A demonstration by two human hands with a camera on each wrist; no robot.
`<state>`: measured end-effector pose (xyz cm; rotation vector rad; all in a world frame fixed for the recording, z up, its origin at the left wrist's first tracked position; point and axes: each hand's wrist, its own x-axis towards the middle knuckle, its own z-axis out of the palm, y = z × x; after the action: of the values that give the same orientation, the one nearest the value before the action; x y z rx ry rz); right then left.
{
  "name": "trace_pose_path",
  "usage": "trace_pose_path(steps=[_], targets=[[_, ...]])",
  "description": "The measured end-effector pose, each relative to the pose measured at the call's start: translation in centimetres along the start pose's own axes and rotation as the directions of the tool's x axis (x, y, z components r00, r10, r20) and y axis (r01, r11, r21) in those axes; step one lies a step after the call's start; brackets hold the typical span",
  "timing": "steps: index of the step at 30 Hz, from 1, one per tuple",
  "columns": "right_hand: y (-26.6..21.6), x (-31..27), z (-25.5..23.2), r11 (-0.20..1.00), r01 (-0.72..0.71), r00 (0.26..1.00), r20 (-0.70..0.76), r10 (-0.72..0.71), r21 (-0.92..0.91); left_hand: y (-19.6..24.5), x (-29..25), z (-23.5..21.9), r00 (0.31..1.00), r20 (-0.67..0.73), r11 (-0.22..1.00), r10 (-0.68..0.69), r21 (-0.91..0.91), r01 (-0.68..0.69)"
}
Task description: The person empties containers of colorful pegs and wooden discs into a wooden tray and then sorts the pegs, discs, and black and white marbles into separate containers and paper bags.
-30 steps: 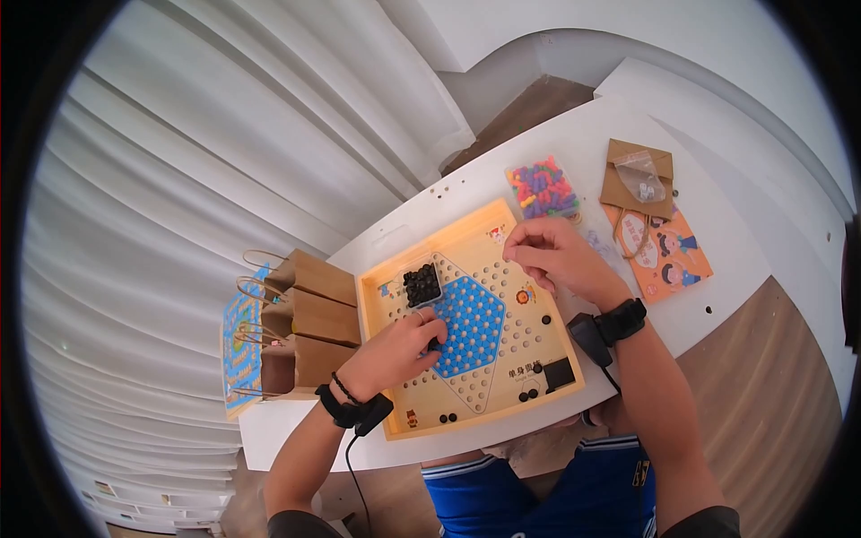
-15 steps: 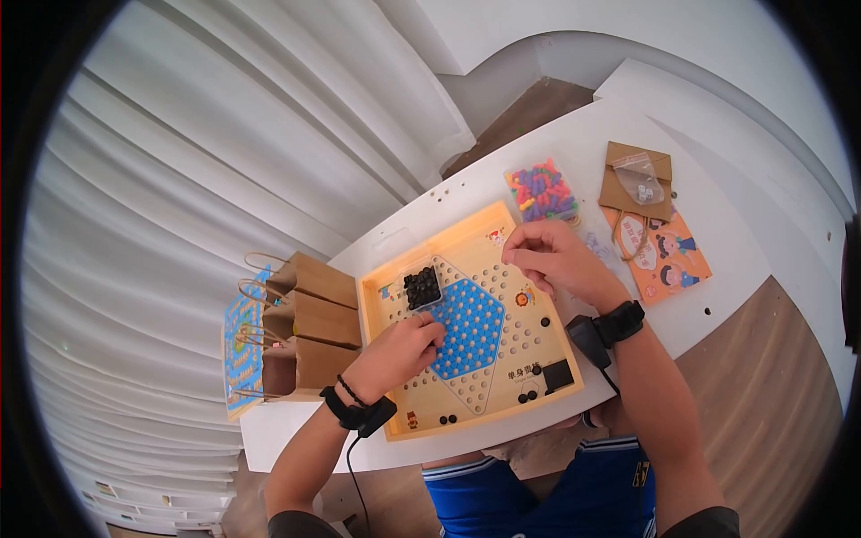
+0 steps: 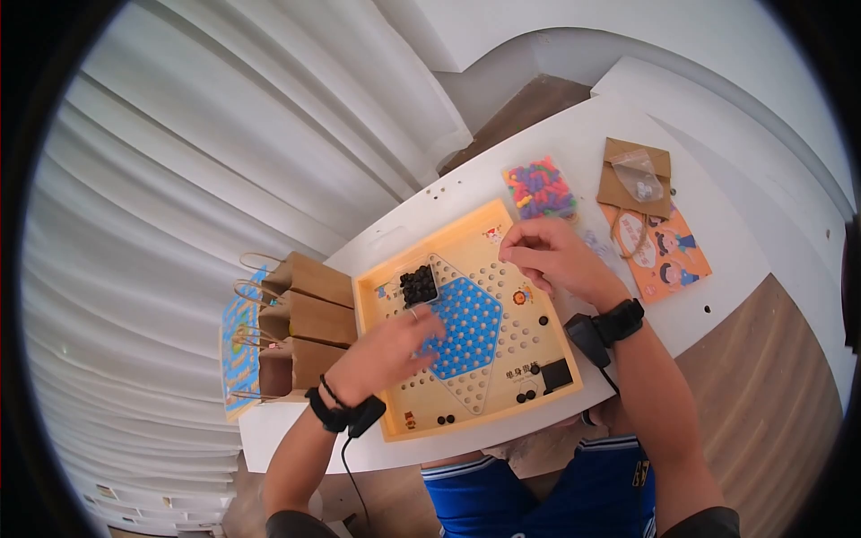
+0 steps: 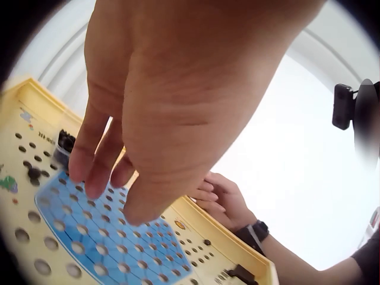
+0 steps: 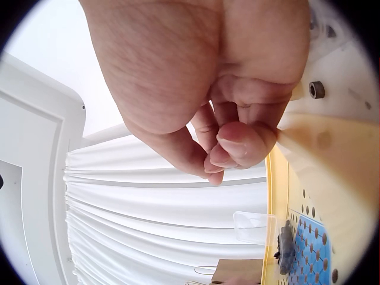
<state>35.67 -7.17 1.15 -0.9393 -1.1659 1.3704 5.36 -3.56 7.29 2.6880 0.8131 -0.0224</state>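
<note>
Over the left part of the wooden game board (image 3: 465, 336), my left hand (image 3: 387, 348) is blurred. In the left wrist view its fingers (image 4: 98, 172) hang straight and apart, holding nothing, above the board's blue centre (image 4: 98, 234). One black piece (image 4: 34, 173) sits on the board beside them. A clear box of black pieces (image 3: 419, 285) stands just beyond that hand. My right hand (image 3: 563, 262) hovers at the board's far right edge; in the right wrist view its fingers (image 5: 237, 142) are loosely curled with nothing visible between them.
Several brown paper bags (image 3: 325, 305) stand left of the board. Behind it is a box of colourful pegs (image 3: 541, 188). An orange booklet (image 3: 664, 260) and a folded paper bag (image 3: 632, 179) lie on the right. Loose black pieces (image 3: 446, 419) rest near the board's front edge.
The black piece seen at my left fingertips a second ago is no longer visible there. My left hand has lifted and shifted slightly left. My right hand has stayed nearly still.
</note>
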Motion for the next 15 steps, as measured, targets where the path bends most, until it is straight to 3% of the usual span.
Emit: trace_pose_path(steps=[2, 5, 15], targets=[[-0.1, -0.1, 0.0, 1.0, 0.003, 1.0, 0.006, -0.004, 0.008, 0.8, -1.1, 1.0, 0.949, 0.304, 0.984, 0.089, -0.177, -0.036], [0.1, 0.1, 0.2, 1.0, -0.014, 1.0, -0.015, 0.014, -0.005, 1.9, -2.6, 2.1, 0.914, 0.378, 0.982, 0.151, -0.166, -0.094], [0.3, 0.1, 0.0, 1.0, 0.006, 1.0, -0.004, -0.006, -0.004, 2.8, -3.7, 2.6, 0.885, 0.409, 0.975, 0.222, -0.075, -0.21]])
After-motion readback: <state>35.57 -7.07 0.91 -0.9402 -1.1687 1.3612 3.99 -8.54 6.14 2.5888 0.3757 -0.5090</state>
